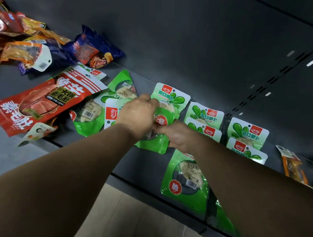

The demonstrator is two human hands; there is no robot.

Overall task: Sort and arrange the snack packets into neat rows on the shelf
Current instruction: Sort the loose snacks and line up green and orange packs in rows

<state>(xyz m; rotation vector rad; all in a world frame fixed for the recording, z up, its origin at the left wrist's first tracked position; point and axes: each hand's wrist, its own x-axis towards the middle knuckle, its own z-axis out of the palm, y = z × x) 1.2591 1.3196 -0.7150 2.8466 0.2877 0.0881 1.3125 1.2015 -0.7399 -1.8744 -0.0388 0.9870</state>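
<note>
While my left hand (138, 114) and right hand (175, 135) both pinch the green packet (163, 117) mid-shelf, I should square it against the neat green row (204, 118) on its right.

Bare dark shelf (152, 167) lies open just below the left hand (138, 116), toward the front edge. Left of that hand, a big red packet (38, 105) and loose green packets (88, 120) crowd the surface. Right of the right hand (179, 137), standing green packets (247, 135) block the back wall. One green packet (185, 179) lies under the right forearm.
</note>
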